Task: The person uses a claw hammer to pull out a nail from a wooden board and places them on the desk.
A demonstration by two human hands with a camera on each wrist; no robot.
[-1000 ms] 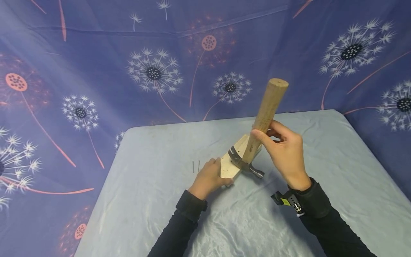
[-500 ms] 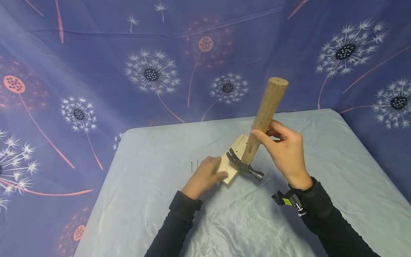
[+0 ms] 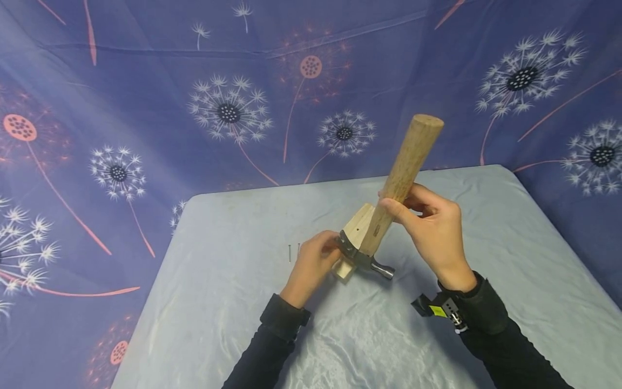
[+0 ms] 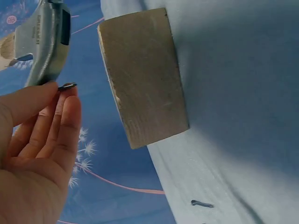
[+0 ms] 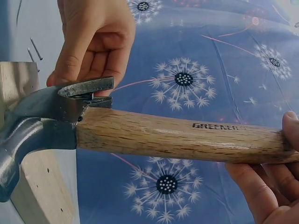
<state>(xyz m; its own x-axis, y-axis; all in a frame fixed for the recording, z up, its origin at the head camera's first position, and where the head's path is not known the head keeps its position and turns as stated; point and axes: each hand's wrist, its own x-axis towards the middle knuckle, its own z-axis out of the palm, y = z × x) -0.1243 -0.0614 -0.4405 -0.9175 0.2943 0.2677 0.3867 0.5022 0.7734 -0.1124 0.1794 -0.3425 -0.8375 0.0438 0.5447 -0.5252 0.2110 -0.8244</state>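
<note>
My right hand (image 3: 434,232) holds a claw hammer (image 3: 405,167) by its wooden handle, which leans up and to the right. The hammer's steel head hangs over a pale wooden block (image 3: 358,222) with small dark holes. At the claw, my left hand (image 3: 311,267) pinches a small dark nail (image 4: 68,87) between thumb and fingertips, mostly hidden by them. The right wrist view shows a thin bit of metal in the claw slot, right by the left fingertips. The handle carries the word GREENER.
Two loose nails (image 3: 290,253) lie on the light blue cloth (image 3: 233,232) left of the block. A purple dandelion-print curtain (image 3: 272,108) hangs behind and beside the table.
My left hand has let go of the wooden block and risen to the hammer's claw, where it pinches the nail. The hammer has shifted slightly, its head moving a little left.
</note>
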